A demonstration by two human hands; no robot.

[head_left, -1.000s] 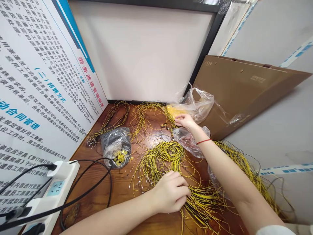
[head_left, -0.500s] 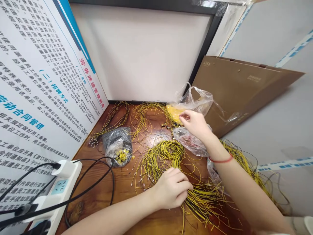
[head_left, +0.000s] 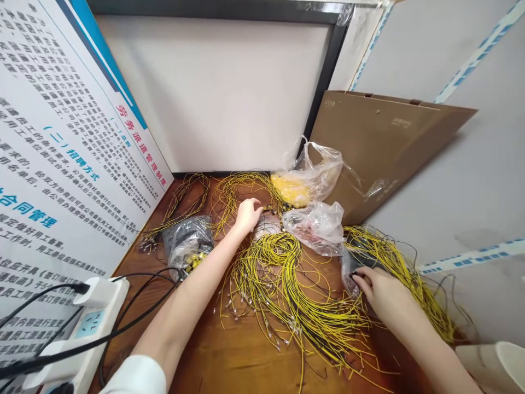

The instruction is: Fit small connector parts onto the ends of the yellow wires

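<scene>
The left forearm covers part of a grey plastic bag, so only some of the yellow connectors in its mouth show. The reddish contents of a crumpled clear bag are hard to make out through the film, and the lower right corner cuts off a pale cylindrical object.

The left hand has its fingers bent close together, tips just beside small black-and-yellow parts; whether they grip one cannot be told. The right hand curls thumb and forefinger near each other at a clear bag with dark contents; whether they pinch anything is unclear.

Between the hands, a coiled bundle of yellow-and-black wires lies on the brown wooden tabletop, loose ends fanned toward the near side. Behind stands a black-framed white panel; a printed Chinese notice board and a white power strip stand at left.
</scene>
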